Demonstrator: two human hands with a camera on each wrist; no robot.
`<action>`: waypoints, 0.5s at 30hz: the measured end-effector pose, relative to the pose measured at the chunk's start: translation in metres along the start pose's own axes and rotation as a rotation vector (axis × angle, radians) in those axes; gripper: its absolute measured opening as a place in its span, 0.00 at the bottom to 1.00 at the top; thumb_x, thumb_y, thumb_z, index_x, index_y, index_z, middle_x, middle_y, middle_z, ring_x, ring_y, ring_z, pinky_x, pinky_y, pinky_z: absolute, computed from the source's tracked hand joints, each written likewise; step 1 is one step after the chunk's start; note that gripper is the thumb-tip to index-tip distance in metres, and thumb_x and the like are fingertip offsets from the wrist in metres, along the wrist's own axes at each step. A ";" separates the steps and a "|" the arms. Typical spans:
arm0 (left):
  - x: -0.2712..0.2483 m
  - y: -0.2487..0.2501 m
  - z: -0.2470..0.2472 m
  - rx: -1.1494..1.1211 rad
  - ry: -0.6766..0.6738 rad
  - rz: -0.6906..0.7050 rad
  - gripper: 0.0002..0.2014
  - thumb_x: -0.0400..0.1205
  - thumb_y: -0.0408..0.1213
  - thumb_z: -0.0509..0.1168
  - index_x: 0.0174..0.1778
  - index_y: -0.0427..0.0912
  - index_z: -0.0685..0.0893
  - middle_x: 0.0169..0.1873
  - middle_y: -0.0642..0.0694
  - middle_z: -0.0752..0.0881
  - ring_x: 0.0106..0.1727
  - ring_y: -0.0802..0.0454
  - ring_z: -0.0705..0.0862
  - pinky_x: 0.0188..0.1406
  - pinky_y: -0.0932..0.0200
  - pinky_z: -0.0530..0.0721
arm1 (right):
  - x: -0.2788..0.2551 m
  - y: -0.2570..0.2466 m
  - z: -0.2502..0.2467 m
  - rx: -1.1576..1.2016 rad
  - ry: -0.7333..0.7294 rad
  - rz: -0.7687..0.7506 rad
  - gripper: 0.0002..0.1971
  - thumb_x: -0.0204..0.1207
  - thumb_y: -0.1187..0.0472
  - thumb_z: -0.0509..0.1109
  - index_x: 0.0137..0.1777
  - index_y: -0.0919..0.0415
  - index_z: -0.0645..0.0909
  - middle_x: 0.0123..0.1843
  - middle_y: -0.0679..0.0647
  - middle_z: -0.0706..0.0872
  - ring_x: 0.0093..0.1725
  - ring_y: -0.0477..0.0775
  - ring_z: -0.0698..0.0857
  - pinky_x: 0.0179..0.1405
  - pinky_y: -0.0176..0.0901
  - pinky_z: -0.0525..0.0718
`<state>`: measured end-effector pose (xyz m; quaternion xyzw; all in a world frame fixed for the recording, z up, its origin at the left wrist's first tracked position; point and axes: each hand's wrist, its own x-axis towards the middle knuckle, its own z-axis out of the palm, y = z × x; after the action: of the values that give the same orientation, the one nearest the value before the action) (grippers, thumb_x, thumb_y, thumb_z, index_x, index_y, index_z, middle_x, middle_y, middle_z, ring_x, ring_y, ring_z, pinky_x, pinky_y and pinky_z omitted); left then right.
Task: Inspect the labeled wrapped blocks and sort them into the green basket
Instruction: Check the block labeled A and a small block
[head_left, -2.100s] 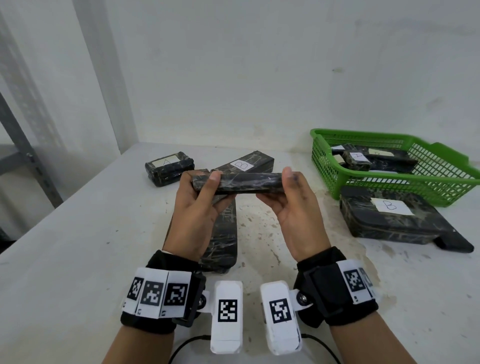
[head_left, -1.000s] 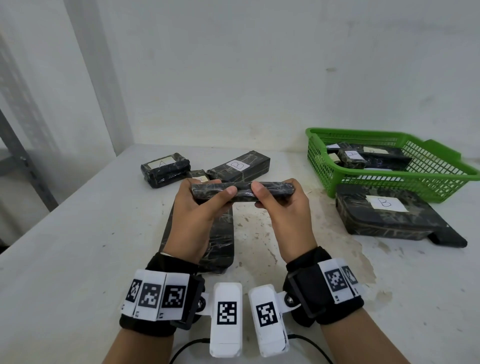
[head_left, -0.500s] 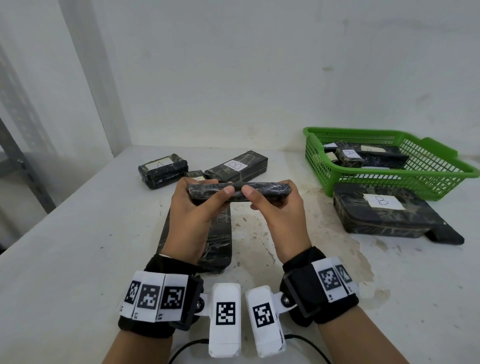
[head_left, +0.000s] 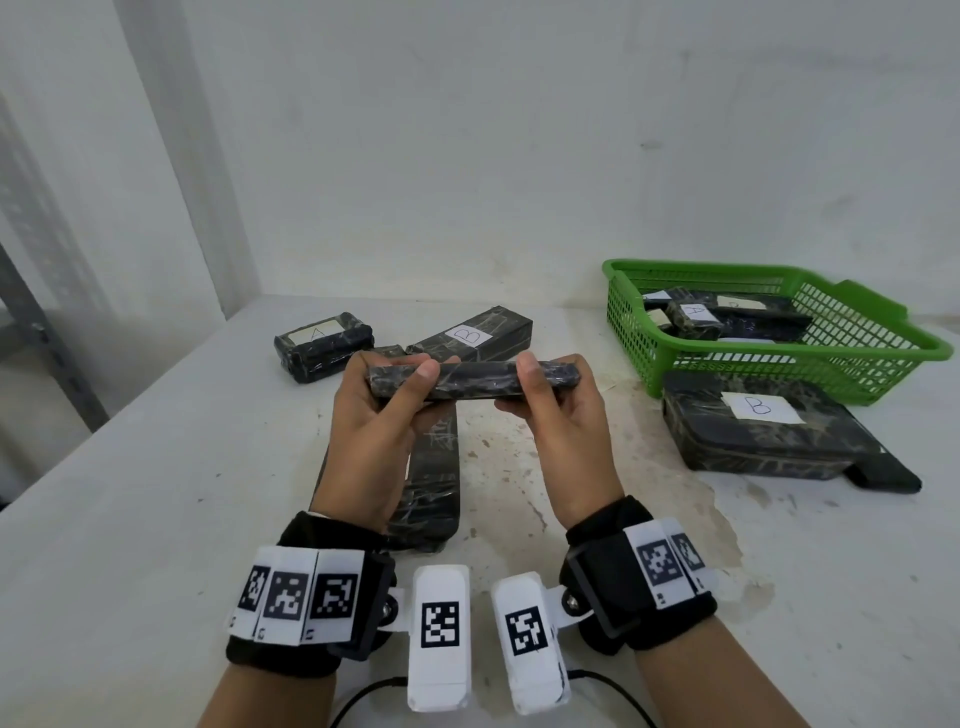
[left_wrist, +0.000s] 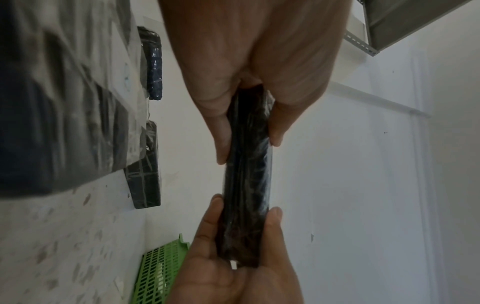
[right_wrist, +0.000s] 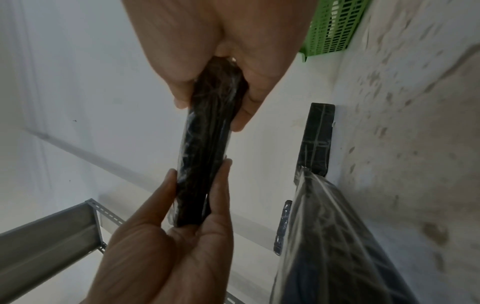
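Observation:
I hold a slim black wrapped block (head_left: 475, 379) level above the table, both hands pinching it. My left hand (head_left: 400, 374) grips its left end, thumb on the near face. My right hand (head_left: 545, 382) grips the right part the same way. No label shows on the face towards me. The left wrist view shows the block (left_wrist: 246, 174) end-on between both hands, as does the right wrist view (right_wrist: 205, 148). The green basket (head_left: 675, 364) stands at the back right with several wrapped blocks inside, one labelled A (head_left: 693, 317).
A long dark block (head_left: 431, 478) lies on the table under my left hand. Behind it are a block labelled B (head_left: 470, 335) and one labelled A (head_left: 322, 345). A large flat block labelled B (head_left: 763, 436) lies in front of the basket. A grey shelf frame (head_left: 31, 322) stands left.
The right hand has slid inward from the block's right end and its thumb now lies on the near face. The block sits slightly lower. The left hand's grip is unchanged.

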<state>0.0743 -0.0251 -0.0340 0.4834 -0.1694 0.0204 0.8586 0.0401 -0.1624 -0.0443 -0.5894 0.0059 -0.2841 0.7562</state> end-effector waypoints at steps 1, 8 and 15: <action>0.001 0.000 -0.001 -0.022 -0.016 0.004 0.12 0.78 0.32 0.72 0.41 0.42 0.72 0.42 0.45 0.89 0.54 0.45 0.90 0.55 0.47 0.89 | 0.001 0.000 -0.001 -0.005 -0.011 -0.010 0.14 0.75 0.51 0.70 0.48 0.62 0.73 0.48 0.59 0.88 0.51 0.53 0.89 0.49 0.38 0.87; 0.002 0.000 -0.004 -0.133 -0.103 0.032 0.10 0.75 0.25 0.63 0.41 0.41 0.68 0.50 0.39 0.84 0.66 0.36 0.85 0.61 0.40 0.84 | 0.005 -0.004 -0.007 0.152 -0.105 -0.002 0.09 0.78 0.57 0.72 0.43 0.58 0.75 0.49 0.59 0.86 0.55 0.57 0.86 0.60 0.51 0.85; 0.007 0.002 -0.011 -0.292 -0.042 0.014 0.07 0.76 0.27 0.62 0.42 0.41 0.71 0.49 0.40 0.83 0.61 0.33 0.87 0.45 0.49 0.90 | 0.003 -0.019 -0.011 0.162 -0.185 0.043 0.11 0.78 0.50 0.66 0.56 0.51 0.79 0.52 0.53 0.85 0.36 0.57 0.88 0.28 0.42 0.85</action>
<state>0.0834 -0.0159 -0.0353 0.3523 -0.1920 -0.0087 0.9159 0.0309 -0.1759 -0.0292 -0.5499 -0.0743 -0.2118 0.8045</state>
